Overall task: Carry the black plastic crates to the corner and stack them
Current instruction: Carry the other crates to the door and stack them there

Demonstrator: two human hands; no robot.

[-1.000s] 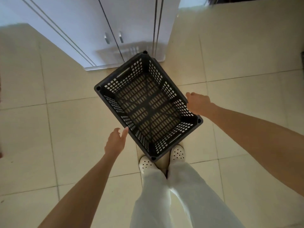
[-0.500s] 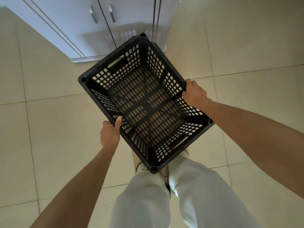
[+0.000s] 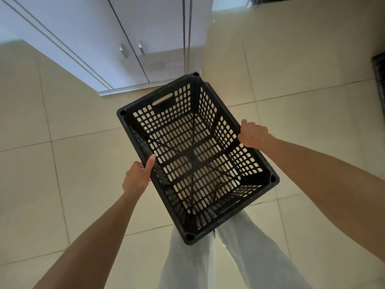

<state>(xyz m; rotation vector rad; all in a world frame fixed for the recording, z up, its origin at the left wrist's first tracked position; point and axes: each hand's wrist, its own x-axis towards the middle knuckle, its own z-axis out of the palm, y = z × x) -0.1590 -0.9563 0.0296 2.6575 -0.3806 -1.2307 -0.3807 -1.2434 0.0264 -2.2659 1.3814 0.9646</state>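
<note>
Both hands, the left hand (image 3: 136, 178) and right hand (image 3: 253, 133), are clamped on opposite long rims of the empty black crate (image 3: 195, 157), held off the floor just before the white cupboard (image 3: 133, 38), so the carrying step seems underway, and next calls for walking it level to the corner.

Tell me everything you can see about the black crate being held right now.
The black crate is a rectangular, open-topped plastic box with perforated grid walls and floor, slot handles in its short ends and round sockets at the rim corners. It is empty, turned diagonally, and appears lifted above the tiled floor, in front of the person's legs. The left hand grips one long rim, the right hand the opposite one. Nothing else touches it.
</note>
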